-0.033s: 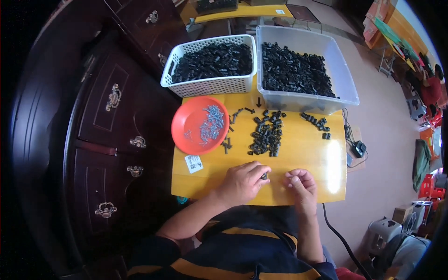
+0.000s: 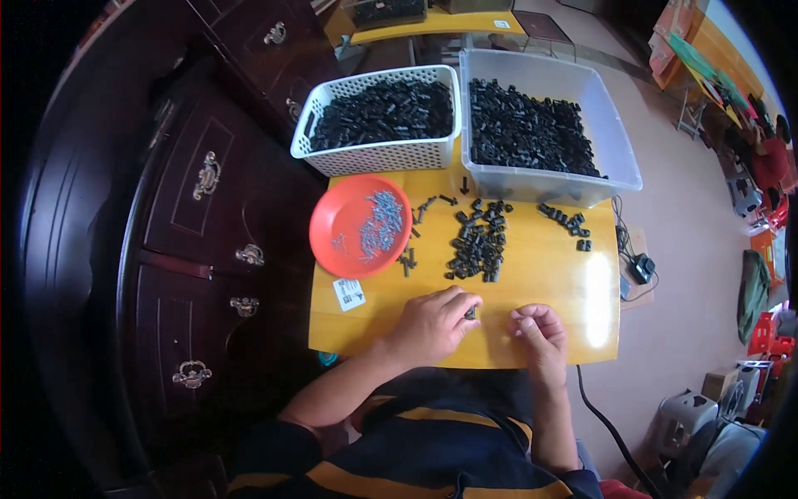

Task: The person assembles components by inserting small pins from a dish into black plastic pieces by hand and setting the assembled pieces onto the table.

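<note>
My left hand (image 2: 432, 324) rests near the front edge of the yellow table (image 2: 540, 274) and pinches a small black plastic part (image 2: 470, 313) at its fingertips. My right hand (image 2: 540, 328) lies just to the right of it with the fingers curled in; whether it holds something small is hidden. A heap of the same black parts (image 2: 478, 241) lies on the table ahead of both hands. An orange dish (image 2: 349, 229) with small grey screws (image 2: 381, 223) stands to the left of the heap.
At the back stand a white perforated basket (image 2: 378, 154) and a clear plastic bin (image 2: 615, 158), both full of black parts. A few loose parts (image 2: 567, 219) lie at the right. A dark wooden cabinet (image 2: 199, 216) stands to the left. A black cable (image 2: 611, 432) runs along the floor.
</note>
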Demonstrator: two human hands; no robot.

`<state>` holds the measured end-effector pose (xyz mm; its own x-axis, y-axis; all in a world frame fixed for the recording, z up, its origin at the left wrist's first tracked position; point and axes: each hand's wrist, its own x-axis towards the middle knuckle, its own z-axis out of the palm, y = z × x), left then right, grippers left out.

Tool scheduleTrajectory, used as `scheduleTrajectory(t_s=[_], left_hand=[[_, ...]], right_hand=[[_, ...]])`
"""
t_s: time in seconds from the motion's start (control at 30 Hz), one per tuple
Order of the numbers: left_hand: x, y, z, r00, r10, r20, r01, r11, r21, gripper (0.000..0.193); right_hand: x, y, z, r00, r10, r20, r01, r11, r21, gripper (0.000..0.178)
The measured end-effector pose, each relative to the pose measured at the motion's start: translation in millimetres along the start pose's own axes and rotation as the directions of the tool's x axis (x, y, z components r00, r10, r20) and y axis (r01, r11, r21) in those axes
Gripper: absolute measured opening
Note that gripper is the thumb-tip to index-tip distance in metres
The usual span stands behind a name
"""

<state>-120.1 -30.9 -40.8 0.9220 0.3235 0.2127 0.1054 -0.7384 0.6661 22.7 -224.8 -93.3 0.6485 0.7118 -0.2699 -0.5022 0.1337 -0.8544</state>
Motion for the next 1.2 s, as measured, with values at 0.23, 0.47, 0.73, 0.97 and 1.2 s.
scheduleTrajectory(t_s=[0.23, 0.47, 0.73, 0.97, 1.2], left_hand=[[71.8, -46.4, -86.7, 0.964, -0.154, -0.215, 0.207, 0.946, 0.248, 0.041], [132.7, -83.3, -128.2, 0.889, 0.041, -0.457, 0.113, 0.946, 0.304, 0.047], [14.9, -62.3, -23.7, 0.941, -0.320, -0.105, 0.293, 0.931, -0.217, 0.024], [-22.1, -39.6, 24.2, 0.960, -0.140, -0.244, 0.093, 0.977, -0.194, 0.015], [-16.4, -40.3, 21.7, 0.953, -0.179, -0.245, 0.116, 0.961, -0.250, 0.015]], right_hand=[[0.1, -5.0, 5.0, 0.989, -0.026, 0.148, 0.048, 0.987, -0.152, 0.015], [15.2, -8.1, 20.4, 0.981, -0.160, 0.110, 0.189, 0.912, -0.363, 0.011], [52.3, -26.1, 33.1, 0.796, -0.483, 0.366, 0.508, 0.202, -0.838, 0.028], [70.9, -15.8, 39.4, 0.821, -0.429, 0.376, 0.459, 0.107, -0.882, 0.034], [78.7, -1.6, 39.3, 0.808, -0.441, 0.392, 0.443, 0.015, -0.896, 0.034]])
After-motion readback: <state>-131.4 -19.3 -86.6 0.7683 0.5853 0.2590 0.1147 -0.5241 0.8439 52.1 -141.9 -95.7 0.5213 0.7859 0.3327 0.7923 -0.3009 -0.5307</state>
